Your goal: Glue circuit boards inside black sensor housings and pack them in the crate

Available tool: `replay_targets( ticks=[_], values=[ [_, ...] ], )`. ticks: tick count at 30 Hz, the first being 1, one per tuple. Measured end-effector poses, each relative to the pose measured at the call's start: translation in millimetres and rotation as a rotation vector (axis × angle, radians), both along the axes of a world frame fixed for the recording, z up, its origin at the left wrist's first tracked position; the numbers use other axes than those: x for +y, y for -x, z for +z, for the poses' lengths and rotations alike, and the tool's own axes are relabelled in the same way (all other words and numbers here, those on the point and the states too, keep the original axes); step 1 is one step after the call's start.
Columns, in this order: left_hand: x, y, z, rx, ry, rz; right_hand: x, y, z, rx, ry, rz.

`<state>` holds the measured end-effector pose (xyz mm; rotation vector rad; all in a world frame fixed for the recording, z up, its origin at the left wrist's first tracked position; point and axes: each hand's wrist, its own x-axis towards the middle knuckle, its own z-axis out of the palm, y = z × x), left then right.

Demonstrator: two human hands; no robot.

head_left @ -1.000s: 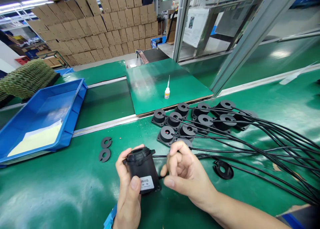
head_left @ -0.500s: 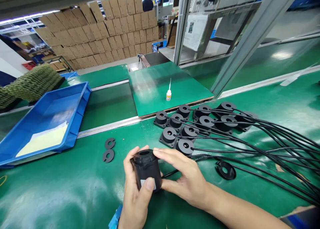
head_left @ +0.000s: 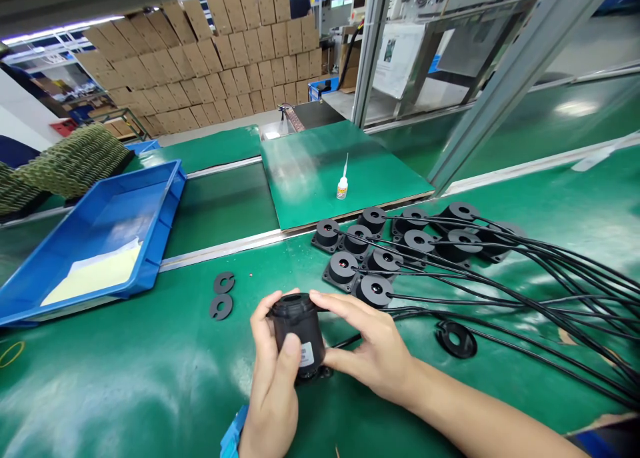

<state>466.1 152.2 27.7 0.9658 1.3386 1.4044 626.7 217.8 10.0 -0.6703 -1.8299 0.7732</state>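
Between my hands is a black cylindrical housing (head_left: 297, 328), upright, with a ringed opening on top and a small pale label low on its front. My left hand (head_left: 275, 378) wraps its left side, thumb across the front. My right hand (head_left: 380, 348) grips it from the right, fingers at the top rim and thumb low on the side. A black cable runs out behind it to the right. Left of my hands lie two slotted black rings, a far ring (head_left: 218, 285) and a near ring (head_left: 228, 311). A shiny black slotted disc (head_left: 469, 347) lies to the right.
Several black round units with square bases (head_left: 376, 290) stand behind my right hand, their black cables (head_left: 540, 275) trailing right. A small white bottle (head_left: 342, 190) stands on a raised green board (head_left: 305, 178). A blue tray (head_left: 167, 208) holding paper is at left. A metal post (head_left: 520, 78) rises at right.
The housing has turned in my hands, so its label now shows further right. My left thumb has moved higher on its front. The view has shifted slightly.
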Motion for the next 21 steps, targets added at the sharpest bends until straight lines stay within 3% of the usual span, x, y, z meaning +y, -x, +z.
replay_targets(
  ticks=[4,8,11,13,16,18,21],
  values=[
    [4.3,9.1,-3.6,-0.085,0.004,-0.042,0.8,-0.6,1.9,0.031,0.061,-0.022],
    [9.2,13.8,-9.5,-0.091,-0.028,-0.067,-1.5,1.9,-3.2,0.011,0.016,-0.119],
    [11.6,19.6,-15.7,-0.013,-0.088,-0.091,-3.9,2.3,-3.7,-0.058,-0.042,-0.126],
    [15.0,32.6,-20.7,0.076,-0.132,-0.032,-6.4,-0.5,-0.3,-0.119,-0.072,-0.110],
    [22.2,83.0,-28.4,0.212,-0.201,0.212,-8.5,-9.3,6.1,-0.165,-0.123,-0.132],
    [20.1,137.8,-32.0,0.345,-0.236,0.463,-7.5,-15.9,8.8,-0.157,-0.166,-0.140],
    [-2.2,224.4,-34.3,0.584,-0.227,0.805,-5.6,-23.1,9.4,-0.126,-0.250,-0.108]
  ],
)
